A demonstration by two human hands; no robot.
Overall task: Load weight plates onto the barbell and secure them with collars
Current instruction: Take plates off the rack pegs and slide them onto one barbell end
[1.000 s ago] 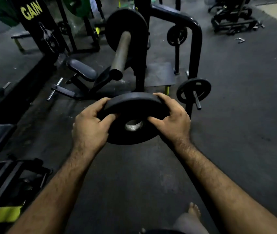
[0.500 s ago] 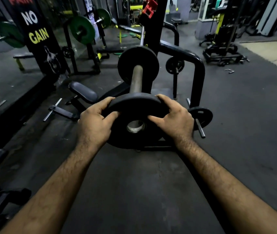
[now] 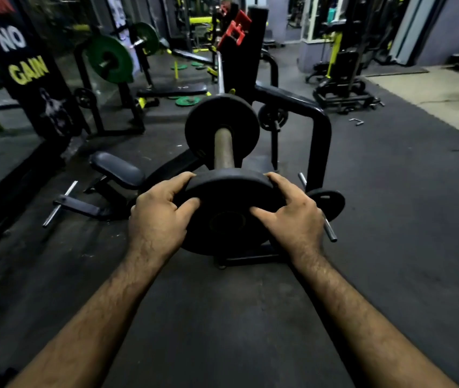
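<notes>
Dim gym: dark rubber floor (image 3: 390, 219); black "NO GAIN" banner (image 3: 24, 65) at ten o'clock; padded bench (image 3: 117, 169) below it.

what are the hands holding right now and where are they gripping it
Both hands, left hand and right hand, hold one black weight plate by opposite sides of its rim.

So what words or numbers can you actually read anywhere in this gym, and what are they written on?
"NO" in white, on the black banner at the left.
"GAIN" in yellow, just below it on the same banner.
Red letters at the banner's top edge are cut off and unreadable.
The weight plate held by the left hand and right hand has a faint ring mark, too dark to read.
The poster on the far wall is too blurred.
</notes>
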